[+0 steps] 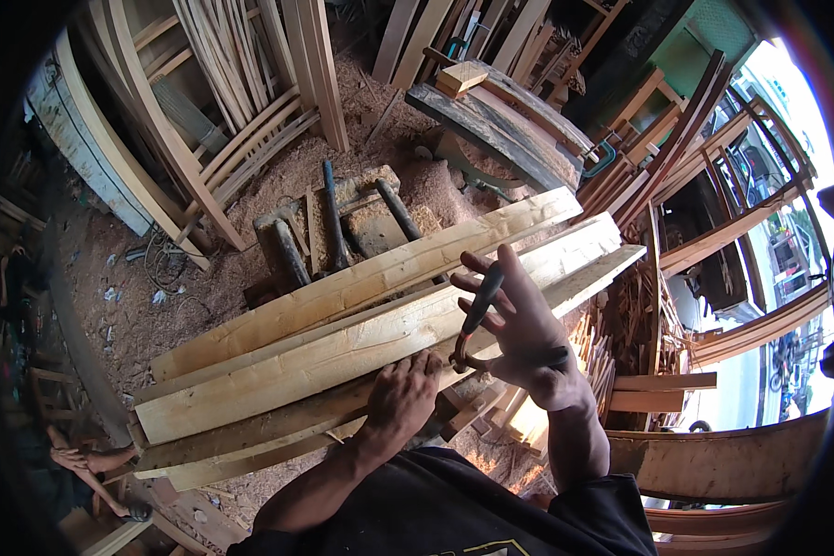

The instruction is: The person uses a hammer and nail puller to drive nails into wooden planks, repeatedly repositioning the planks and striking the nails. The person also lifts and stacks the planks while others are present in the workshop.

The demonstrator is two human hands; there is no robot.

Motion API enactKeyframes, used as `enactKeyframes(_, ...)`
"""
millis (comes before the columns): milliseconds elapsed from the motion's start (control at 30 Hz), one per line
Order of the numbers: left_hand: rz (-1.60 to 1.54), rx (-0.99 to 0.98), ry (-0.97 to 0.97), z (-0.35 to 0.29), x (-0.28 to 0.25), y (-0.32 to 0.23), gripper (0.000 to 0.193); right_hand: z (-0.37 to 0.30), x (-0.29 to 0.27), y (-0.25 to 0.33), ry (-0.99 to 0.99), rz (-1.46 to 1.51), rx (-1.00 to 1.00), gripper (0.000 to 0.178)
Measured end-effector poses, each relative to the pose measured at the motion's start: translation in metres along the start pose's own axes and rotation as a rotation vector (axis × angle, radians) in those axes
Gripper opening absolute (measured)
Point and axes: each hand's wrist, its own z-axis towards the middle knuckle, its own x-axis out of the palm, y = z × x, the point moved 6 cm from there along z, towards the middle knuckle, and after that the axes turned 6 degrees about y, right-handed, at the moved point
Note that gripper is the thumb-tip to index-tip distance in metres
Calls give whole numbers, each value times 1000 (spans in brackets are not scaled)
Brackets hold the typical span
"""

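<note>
My right hand (532, 347) holds a pair of pincers (482, 310) with black and red handles, spread apart. Its fingers are stretched out, and the metal jaws point down toward the planks. Just left of the jaws, my left hand (406, 394) rests with curled fingers at the edge of a thick pale plank (278, 382). Whatever those fingers grip is hidden. Behind this plank lies another long pale board (371, 283); a darker board (278, 426) runs along the near side, under my left wrist.
Beyond the boards, a wooden block with dark bars (334, 232) stands among shavings. A worn workbench (500, 130) with clamps is at the back. Timber (222, 65) leans at the far left, and curved wooden pieces (741, 232) fill the right. Another person's hands (79, 459) show at lower left.
</note>
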Motion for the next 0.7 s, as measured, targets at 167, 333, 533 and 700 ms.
enactKeyframes(167, 10, 18, 21, 1, 2, 1, 28, 2, 0, 2, 88, -193, 118, 104)
enactKeyframes(333, 17, 20, -19, -1, 2, 1, 28, 8, 0, -10, 129, -249, 171, 104)
enactKeyframes(533, 41, 32, -35, -1, 0, -1, 29, 14, -5, -23, -51, -52, -46, 98)
enactKeyframes(700, 86, 33, 15, 0, 0, -2, 29, 14, -15, -36, -201, 45, -61, 108)
